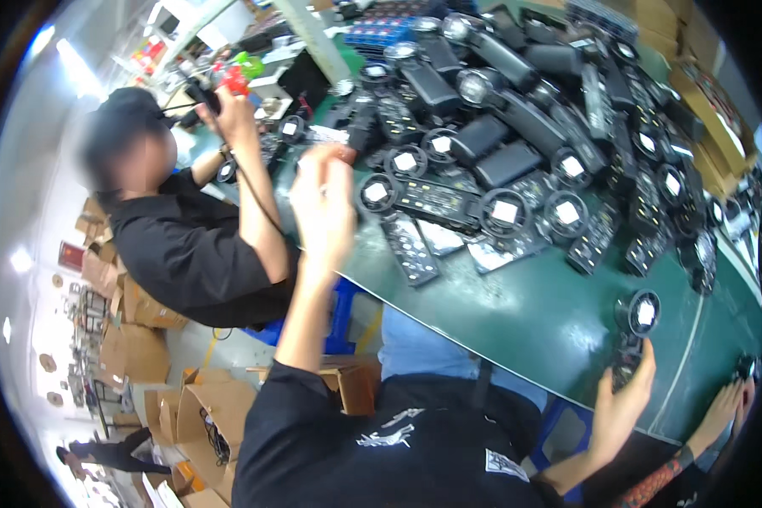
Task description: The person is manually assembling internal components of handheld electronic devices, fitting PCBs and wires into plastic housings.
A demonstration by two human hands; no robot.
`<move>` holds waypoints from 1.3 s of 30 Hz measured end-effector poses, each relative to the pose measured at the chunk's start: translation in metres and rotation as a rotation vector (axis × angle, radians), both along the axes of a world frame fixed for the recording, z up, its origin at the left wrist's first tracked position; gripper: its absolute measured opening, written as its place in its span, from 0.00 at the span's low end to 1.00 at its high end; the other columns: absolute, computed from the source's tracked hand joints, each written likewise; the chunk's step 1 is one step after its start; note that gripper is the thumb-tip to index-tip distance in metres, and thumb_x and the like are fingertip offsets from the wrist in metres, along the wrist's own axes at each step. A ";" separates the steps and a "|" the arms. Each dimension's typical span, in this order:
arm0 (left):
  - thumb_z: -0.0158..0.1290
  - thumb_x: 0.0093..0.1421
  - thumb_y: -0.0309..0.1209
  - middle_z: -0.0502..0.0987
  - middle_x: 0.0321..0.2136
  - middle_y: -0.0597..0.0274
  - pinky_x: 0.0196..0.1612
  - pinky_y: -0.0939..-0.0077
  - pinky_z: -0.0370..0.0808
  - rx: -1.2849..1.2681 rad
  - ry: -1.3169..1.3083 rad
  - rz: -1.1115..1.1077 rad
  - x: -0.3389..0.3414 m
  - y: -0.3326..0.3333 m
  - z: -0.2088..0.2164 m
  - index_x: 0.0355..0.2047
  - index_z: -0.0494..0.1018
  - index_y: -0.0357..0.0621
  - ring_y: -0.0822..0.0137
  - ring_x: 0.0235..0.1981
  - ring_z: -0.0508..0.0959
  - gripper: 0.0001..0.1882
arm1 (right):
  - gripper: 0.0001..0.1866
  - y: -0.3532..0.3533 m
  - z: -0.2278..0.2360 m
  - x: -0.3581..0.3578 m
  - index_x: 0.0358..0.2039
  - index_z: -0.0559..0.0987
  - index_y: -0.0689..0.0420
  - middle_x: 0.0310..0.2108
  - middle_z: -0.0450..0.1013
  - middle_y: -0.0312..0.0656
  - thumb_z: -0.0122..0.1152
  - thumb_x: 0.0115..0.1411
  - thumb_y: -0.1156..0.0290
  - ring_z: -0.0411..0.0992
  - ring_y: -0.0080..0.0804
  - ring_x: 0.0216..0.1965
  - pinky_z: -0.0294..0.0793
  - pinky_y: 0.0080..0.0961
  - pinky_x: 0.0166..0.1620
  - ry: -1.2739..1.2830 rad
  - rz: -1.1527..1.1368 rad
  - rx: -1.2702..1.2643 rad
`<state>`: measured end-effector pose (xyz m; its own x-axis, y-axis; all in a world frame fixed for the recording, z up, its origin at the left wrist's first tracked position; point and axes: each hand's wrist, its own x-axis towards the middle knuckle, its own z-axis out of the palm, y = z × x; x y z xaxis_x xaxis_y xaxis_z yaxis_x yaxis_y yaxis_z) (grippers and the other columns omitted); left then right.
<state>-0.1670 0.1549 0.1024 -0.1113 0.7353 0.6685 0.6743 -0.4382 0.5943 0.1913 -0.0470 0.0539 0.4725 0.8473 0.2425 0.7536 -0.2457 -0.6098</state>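
Observation:
My right hand (625,408) is closed round the lower body of a black lamp (640,315). Its ringed round head, with a white square in the middle, points up above my fingers. Raised over the table's left part, my left hand (323,207) has curled fingers, somewhat blurred. A dark piece (361,135) shows beside its fingertips; whether they pinch it or anything else I cannot make out. Between the hands lie several similar lamp units with bare boards, among them a board with small lights (436,201) and a round head (505,212).
A heap of black lamp bodies (525,123) covers the far side of the green table (516,309). At the left sits a co-worker (203,237) in black, holding a dark cable. Another person's hands (724,411) rest at the right edge. Cardboard boxes (216,415) stand on the floor.

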 end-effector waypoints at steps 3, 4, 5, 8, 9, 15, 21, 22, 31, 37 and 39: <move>0.51 0.56 0.25 0.78 0.33 0.54 0.44 0.73 0.73 -0.093 0.103 -0.379 0.060 -0.069 0.002 0.42 0.74 0.38 0.59 0.37 0.77 0.13 | 0.29 -0.007 0.006 0.007 0.53 0.67 0.66 0.39 0.67 0.53 0.55 0.45 0.86 0.68 0.51 0.42 0.65 0.37 0.49 -0.002 0.042 -0.029; 0.53 0.54 0.24 0.78 0.36 0.52 0.46 0.70 0.73 -0.026 0.099 -0.547 0.079 -0.079 -0.009 0.43 0.73 0.39 0.55 0.40 0.77 0.15 | 0.29 -0.009 0.006 0.006 0.52 0.67 0.67 0.40 0.68 0.53 0.55 0.45 0.86 0.69 0.50 0.43 0.66 0.36 0.49 0.017 0.046 -0.009; 0.55 0.53 0.23 0.74 0.45 0.49 0.48 0.66 0.73 -0.115 0.166 -0.670 0.096 -0.088 -0.008 0.47 0.72 0.40 0.52 0.45 0.76 0.18 | 0.28 -0.011 0.008 0.007 0.51 0.68 0.67 0.40 0.69 0.53 0.55 0.45 0.86 0.69 0.48 0.43 0.66 0.35 0.50 0.029 0.038 0.001; 0.58 0.52 0.26 0.54 0.61 0.38 0.61 0.57 0.60 -0.231 0.208 -0.940 0.136 -0.095 -0.025 0.58 0.62 0.44 0.41 0.62 0.58 0.32 | 0.29 -0.005 0.015 0.001 0.51 0.70 0.65 0.42 0.72 0.54 0.60 0.44 0.83 0.73 0.46 0.43 0.69 0.33 0.50 0.201 0.179 -0.029; 0.59 0.50 0.25 0.51 0.62 0.37 0.62 0.56 0.58 -0.235 0.258 -0.967 0.149 -0.092 -0.027 0.59 0.61 0.46 0.39 0.63 0.56 0.34 | 0.29 -0.003 0.014 0.003 0.50 0.71 0.65 0.43 0.73 0.55 0.62 0.43 0.82 0.74 0.48 0.43 0.70 0.33 0.49 0.112 0.277 -0.057; 0.63 0.49 0.35 0.57 0.60 0.41 0.62 0.51 0.56 -0.339 0.425 -0.962 0.176 -0.080 -0.050 0.60 0.60 0.44 0.40 0.62 0.57 0.39 | 0.27 0.021 0.021 -0.004 0.48 0.73 0.64 0.38 0.72 0.53 0.61 0.42 0.83 0.72 0.52 0.40 0.70 0.35 0.46 0.193 0.420 -0.081; 0.64 0.47 0.32 0.63 0.56 0.48 0.59 0.59 0.62 -0.406 0.280 -0.959 0.157 -0.105 -0.056 0.59 0.62 0.43 0.47 0.58 0.63 0.38 | 0.27 0.013 0.021 -0.004 0.47 0.73 0.64 0.38 0.70 0.50 0.61 0.41 0.85 0.71 0.49 0.40 0.70 0.33 0.44 0.248 0.345 -0.092; 0.65 0.46 0.31 0.64 0.54 0.49 0.57 0.60 0.65 -0.455 0.227 -0.946 0.155 -0.109 -0.059 0.59 0.62 0.42 0.48 0.56 0.65 0.39 | 0.27 0.012 0.023 -0.006 0.47 0.73 0.64 0.38 0.69 0.49 0.62 0.40 0.85 0.70 0.49 0.40 0.70 0.33 0.44 0.208 0.345 -0.046; 0.68 0.39 0.32 0.63 0.41 0.47 0.47 0.60 0.66 -0.486 0.262 -0.372 0.168 -0.171 -0.059 0.53 0.63 0.35 0.48 0.43 0.66 0.41 | 0.27 0.023 0.034 -0.014 0.45 0.73 0.67 0.33 0.66 0.50 0.67 0.41 0.80 0.68 0.51 0.33 0.68 0.37 0.37 0.075 0.298 -0.149; 0.63 0.50 0.38 0.68 0.48 0.43 0.52 0.60 0.66 -0.613 0.105 -1.078 0.167 -0.186 -0.064 0.53 0.63 0.30 0.47 0.47 0.69 0.35 | 0.31 0.040 0.044 -0.011 0.51 0.72 0.64 0.31 0.64 0.49 0.61 0.40 0.85 0.68 0.41 0.33 0.68 0.27 0.38 0.024 0.361 -0.162; 0.63 0.48 0.34 0.69 0.46 0.46 0.49 0.61 0.68 -0.414 0.176 -0.998 0.169 -0.187 -0.072 0.46 0.70 0.34 0.50 0.45 0.71 0.27 | 0.32 0.043 0.050 -0.005 0.52 0.71 0.64 0.31 0.64 0.48 0.58 0.40 0.87 0.67 0.41 0.34 0.67 0.25 0.40 0.084 0.403 -0.210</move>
<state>0.0015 -0.0320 0.0307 0.7323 0.6129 0.2969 0.2164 -0.6228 0.7518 0.1859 -0.0042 0.1043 0.1057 0.9942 0.0210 0.7645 -0.0677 -0.6410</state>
